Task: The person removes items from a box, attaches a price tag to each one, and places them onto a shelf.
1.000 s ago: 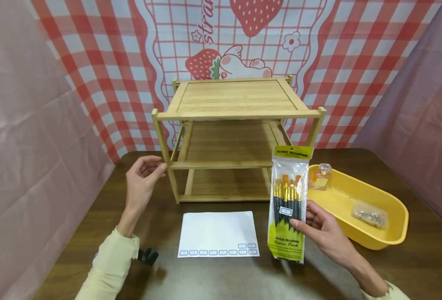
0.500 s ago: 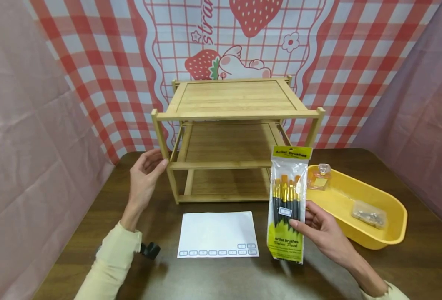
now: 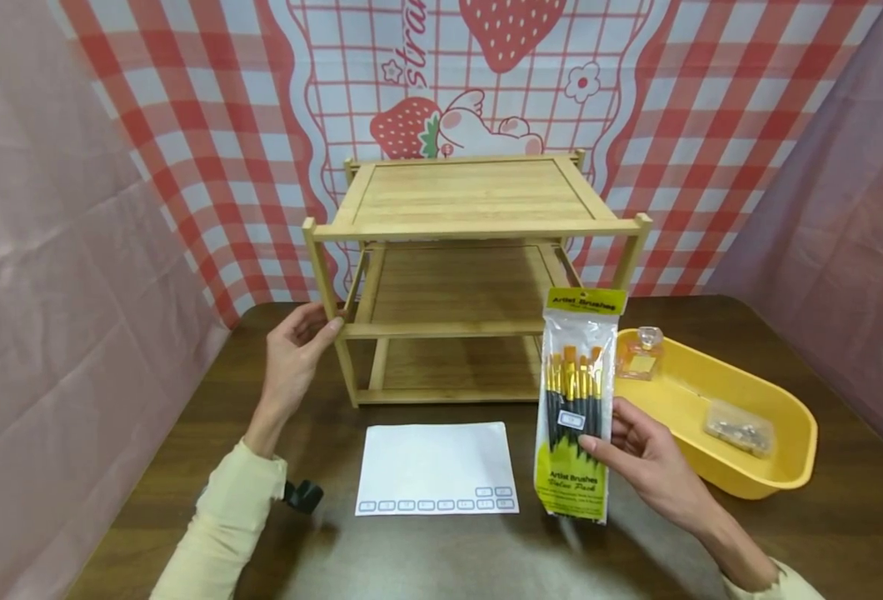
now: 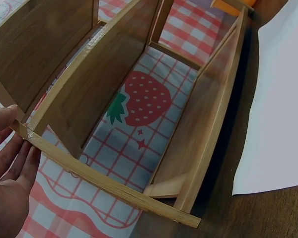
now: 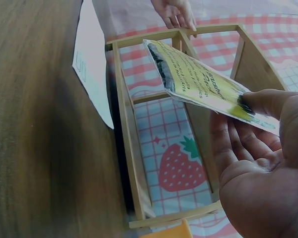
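One pack of artist brushes (image 3: 576, 407) is standing nearly upright in front of the wooden rack's right part, its yellow header card (image 3: 586, 302) showing at the top and a small label (image 3: 571, 419) lying over the dark handles. The right hand (image 3: 651, 471) is pinching the pack by its right side, the thumb pressing the front and the fingers supporting the back. Behind it, the three-tier wooden rack (image 3: 464, 193) is standing on the brown table (image 3: 179, 450). The left hand (image 3: 291, 358) is grasping the rack's left front post (image 3: 321, 275) near the middle shelf (image 3: 449, 283), its thumb and fingers lying on opposite sides of the wood. A black object (image 3: 305, 497), too unclear to name, is showing beside the left sleeve (image 3: 224, 508). Before the rack, a white sheet (image 3: 434, 467) is lying flat, bearing small framed labels (image 3: 445, 505) along its near edge. To the right, a yellow tub (image 3: 662, 404) is holding a glass bottle (image 3: 641, 357) and a clear box (image 3: 739, 429). A checked strawberry cloth (image 3: 224, 125) is hanging behind.
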Motion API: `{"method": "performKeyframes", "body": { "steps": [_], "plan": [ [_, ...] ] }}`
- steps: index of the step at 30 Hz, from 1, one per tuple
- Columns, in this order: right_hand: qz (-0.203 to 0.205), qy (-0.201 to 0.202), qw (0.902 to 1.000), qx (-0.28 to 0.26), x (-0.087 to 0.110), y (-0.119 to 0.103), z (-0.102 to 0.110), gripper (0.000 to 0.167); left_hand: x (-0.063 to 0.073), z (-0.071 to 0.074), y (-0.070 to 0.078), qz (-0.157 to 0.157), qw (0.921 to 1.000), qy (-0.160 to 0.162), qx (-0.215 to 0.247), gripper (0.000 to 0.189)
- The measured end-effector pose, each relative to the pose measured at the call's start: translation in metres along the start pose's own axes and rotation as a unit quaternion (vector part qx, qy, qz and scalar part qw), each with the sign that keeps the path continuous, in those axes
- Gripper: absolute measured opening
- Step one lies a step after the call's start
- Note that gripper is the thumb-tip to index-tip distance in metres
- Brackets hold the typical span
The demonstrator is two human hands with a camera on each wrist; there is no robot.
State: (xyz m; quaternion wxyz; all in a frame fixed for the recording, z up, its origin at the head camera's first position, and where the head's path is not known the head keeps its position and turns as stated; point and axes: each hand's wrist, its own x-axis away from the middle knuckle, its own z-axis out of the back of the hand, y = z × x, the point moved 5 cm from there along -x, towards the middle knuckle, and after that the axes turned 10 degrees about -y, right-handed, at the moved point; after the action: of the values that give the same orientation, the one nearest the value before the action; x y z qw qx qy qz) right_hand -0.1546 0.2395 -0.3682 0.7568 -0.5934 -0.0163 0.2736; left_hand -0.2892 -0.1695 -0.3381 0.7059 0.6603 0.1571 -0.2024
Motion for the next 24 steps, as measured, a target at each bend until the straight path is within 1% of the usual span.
{"method": "performKeyframes", "body": {
  "steps": [5, 9, 15, 24],
  "plan": [
    [0.020, -0.002, 0.9998, -0.007, -0.005, -0.007, 0.002, 0.044, 0.000, -0.001, 0.000, 0.004, 0.9999, 0.001, -0.010, 0.030],
    [0.029, 0.007, 0.9995, -0.005, -0.010, -0.016, 0.006, 0.041, 0.000, -0.002, 0.000, 0.003, 0.9999, 0.000, -0.014, 0.030],
    [0.045, 0.016, 0.9989, -0.004, -0.018, -0.032, 0.010, 0.043, 0.001, -0.002, 0.000, 0.001, 0.9999, 0.000, -0.017, 0.030],
    [0.042, 0.025, 0.9985, 0.023, -0.033, -0.050, 0.016, 0.041, 0.001, -0.003, -0.002, 0.001, 0.9998, 0.000, -0.019, 0.030]
  ]
}}
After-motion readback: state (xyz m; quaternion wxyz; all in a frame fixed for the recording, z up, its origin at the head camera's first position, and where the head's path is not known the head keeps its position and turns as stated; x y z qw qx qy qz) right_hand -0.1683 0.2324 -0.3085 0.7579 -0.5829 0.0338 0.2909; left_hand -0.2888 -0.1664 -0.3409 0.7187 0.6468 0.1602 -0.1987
